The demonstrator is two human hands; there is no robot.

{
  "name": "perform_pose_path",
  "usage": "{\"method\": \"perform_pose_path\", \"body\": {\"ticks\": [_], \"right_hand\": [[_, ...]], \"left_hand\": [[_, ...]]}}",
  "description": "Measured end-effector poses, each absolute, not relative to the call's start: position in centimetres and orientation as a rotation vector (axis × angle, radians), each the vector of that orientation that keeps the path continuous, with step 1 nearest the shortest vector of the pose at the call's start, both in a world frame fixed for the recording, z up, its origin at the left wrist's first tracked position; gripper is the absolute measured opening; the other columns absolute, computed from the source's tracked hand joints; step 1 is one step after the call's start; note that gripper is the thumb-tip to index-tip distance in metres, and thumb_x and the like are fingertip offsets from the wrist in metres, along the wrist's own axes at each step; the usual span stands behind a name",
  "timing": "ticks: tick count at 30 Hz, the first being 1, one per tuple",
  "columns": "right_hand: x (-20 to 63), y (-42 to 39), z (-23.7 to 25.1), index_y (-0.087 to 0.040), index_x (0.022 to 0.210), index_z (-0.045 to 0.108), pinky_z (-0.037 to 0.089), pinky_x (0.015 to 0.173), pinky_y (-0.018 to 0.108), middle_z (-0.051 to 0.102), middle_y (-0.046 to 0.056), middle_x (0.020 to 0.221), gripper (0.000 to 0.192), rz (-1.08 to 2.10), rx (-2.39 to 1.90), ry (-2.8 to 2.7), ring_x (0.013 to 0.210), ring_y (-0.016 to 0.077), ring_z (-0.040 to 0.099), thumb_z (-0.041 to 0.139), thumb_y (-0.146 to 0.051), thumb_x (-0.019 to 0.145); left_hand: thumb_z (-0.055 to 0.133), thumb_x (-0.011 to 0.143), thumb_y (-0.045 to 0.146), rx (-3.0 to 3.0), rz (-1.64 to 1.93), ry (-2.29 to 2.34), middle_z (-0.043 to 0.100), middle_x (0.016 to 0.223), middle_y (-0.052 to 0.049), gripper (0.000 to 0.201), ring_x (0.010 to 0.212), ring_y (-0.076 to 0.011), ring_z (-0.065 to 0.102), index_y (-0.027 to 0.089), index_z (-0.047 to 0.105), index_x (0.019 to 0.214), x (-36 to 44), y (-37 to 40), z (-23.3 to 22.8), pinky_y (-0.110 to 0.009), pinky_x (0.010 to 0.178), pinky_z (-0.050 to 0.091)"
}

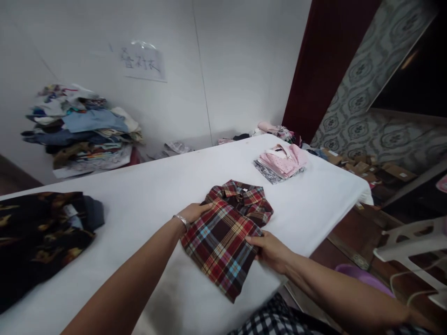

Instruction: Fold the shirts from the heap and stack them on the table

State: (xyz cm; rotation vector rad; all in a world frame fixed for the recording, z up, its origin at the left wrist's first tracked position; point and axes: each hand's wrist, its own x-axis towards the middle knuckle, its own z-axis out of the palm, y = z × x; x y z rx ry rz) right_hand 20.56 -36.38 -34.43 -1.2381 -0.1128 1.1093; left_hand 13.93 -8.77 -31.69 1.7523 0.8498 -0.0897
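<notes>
The plaid shirt (223, 237) lies in the middle of the white desk (150, 186), its collar (244, 193) pointing away from the person and its lower panel lying doubled over just below that collar. The left hand (195, 212) grips the shirt's left edge, thumb on top and the other fingers mostly out of sight beneath; the right hand (274, 251) pinches the opposite edge nearer the person, thumb above and fingers below. Both hands are clamped on cloth, so good handling here is a matter of even tension — draw the two edges gently apart until the panel lies flat, using the checks as a guide for straight sides. The near corner slants toward the desk's front edge, so it would be worth squaring it. Soft cloth creases easily; a light grip — enough to hold both layers together — should leave the collar undisturbed.
</notes>
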Motion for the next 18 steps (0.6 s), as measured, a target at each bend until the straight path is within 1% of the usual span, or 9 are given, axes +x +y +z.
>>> {"method": "perform_pose_path", "body": {"ticks": [2, 3, 5, 8, 10, 12, 14, 16, 18], "right_hand": [[21.3, -35.7, -33.6, -0.018, 0.087, 0.071, 0.054, 0.081, 0.035, 0.076, 0.005, 0.084, 0.038, 1.036, -1.239, -0.158, 0.077, 0.0204, 0.069, 0.087, -0.037, 0.059], [22.0, -35.2, -32.8, -0.018, 0.091, 0.072, 0.052, 0.089, 0.038, 0.076, 0.006, 0.089, 0.041, 0.994, -1.242, -0.192, 0.085, 0.0227, 0.07, 0.088, -0.035, 0.057], [24.0, -33.9, -30.5, -0.017, 0.094, 0.073, 0.048, 0.098, 0.042, 0.077, 0.007, 0.096, 0.046, 0.881, -1.252, -0.291, 0.094, 0.0257, 0.069, 0.088, -0.03, 0.053], [27.3, -31.4, -26.4, -0.019, 0.092, 0.071, 0.047, 0.096, 0.043, 0.076, 0.005, 0.096, 0.046, 0.613, -1.242, -0.486, 0.096, 0.0252, 0.067, 0.087, -0.027, 0.05], [28.9, -30.1, -24.3, -0.02, 0.094, 0.07, 0.048, 0.093, 0.041, 0.075, 0.003, 0.095, 0.042, 0.433, -1.259, -0.618, 0.096, 0.0231, 0.065, 0.084, -0.03, 0.056], [29.7, -29.5, -23.9, -0.02, 0.094, 0.07, 0.049, 0.089, 0.038, 0.074, 0.002, 0.093, 0.036, 0.305, -1.316, -0.701, 0.092, 0.021, 0.063, 0.08, -0.034, 0.061], [29.5, -29.7, -25.4, -0.019, 0.088, 0.071, 0.049, 0.084, 0.038, 0.073, 0.001, 0.085, 0.032, 0.261, -1.374, -0.723, 0.084, 0.0206, 0.063, 0.077, -0.034, 0.061], [28.5, -30.8, -28.4, -0.018, 0.081, 0.072, 0.05, 0.081, 0.039, 0.073, 0.002, 0.079, 0.025, 0.305, -1.441, -0.768, 0.08, 0.0223, 0.063, 0.075, -0.032, 0.06], [27.3, -32.6, -31.9, -0.02, 0.078, 0.074, 0.05, 0.085, 0.04, 0.074, 0.003, 0.085, 0.018, 0.391, -1.534, -0.943, 0.088, 0.0248, 0.065, 0.068, -0.028, 0.063]], "left_hand": [[0.077, 0.062, 0.059, 1.535, -0.065, 0.785, 0.078, 0.088, -0.013, 0.042, 0.082, -0.0336, 0.073, 0.02, 0.075, 0.079, 13.2, -8.7, -31.1, -0.045, 0.074, 0.06], [0.08, 0.06, 0.054, 1.423, -0.043, 0.746, 0.078, 0.089, -0.012, 0.042, 0.083, -0.0324, 0.073, 0.02, 0.074, 0.083, 12.9, -8.5, -30.5, -0.045, 0.075, 0.06], [0.087, 0.053, 0.043, 1.285, 0.12, 0.648, 0.078, 0.086, -0.011, 0.044, 0.079, -0.0291, 0.073, 0.018, 0.072, 0.087, 12.7, -8.0, -28.6, -0.044, 0.076, 0.059], [0.088, 0.044, 0.028, 1.278, 0.515, 0.465, 0.076, 0.08, -0.006, 0.047, 0.077, -0.023, 0.07, 0.015, 0.069, 0.084, 12.5, -7.2, -24.5, -0.039, 0.08, 0.056], [0.086, 0.045, 0.025, 1.352, 0.751, 0.361, 0.076, 0.085, -0.004, 0.048, 0.084, -0.0218, 0.069, 0.015, 0.068, 0.088, 11.9, -7.1, -22.1, -0.036, 0.085, 0.054], [0.084, 0.049, 0.026, 1.47, 0.887, 0.339, 0.075, 0.092, -0.003, 0.051, 0.09, -0.0224, 0.067, 0.016, 0.067, 0.095, 10.7, -7.6, -21.1, -0.037, 0.088, 0.053], [0.082, 0.054, 0.029, 1.625, 0.932, 0.387, 0.075, 0.097, -0.004, 0.051, 0.094, -0.0238, 0.067, 0.018, 0.065, 0.101, 8.6, -8.6, -22.2, -0.039, 0.09, 0.053], [0.08, 0.058, 0.031, 1.8, 0.896, 0.467, 0.075, 0.101, -0.005, 0.045, 0.1, -0.0256, 0.066, 0.019, 0.067, 0.099, 6.0, -10.1, -25.3, -0.04, 0.096, 0.05], [0.075, 0.061, 0.03, 1.93, 0.764, 0.543, 0.075, 0.103, -0.005, 0.032, 0.107, -0.0274, 0.064, 0.021, 0.069, 0.091, 3.3, -12.1, -29.4, -0.041, 0.102, 0.047]]}}
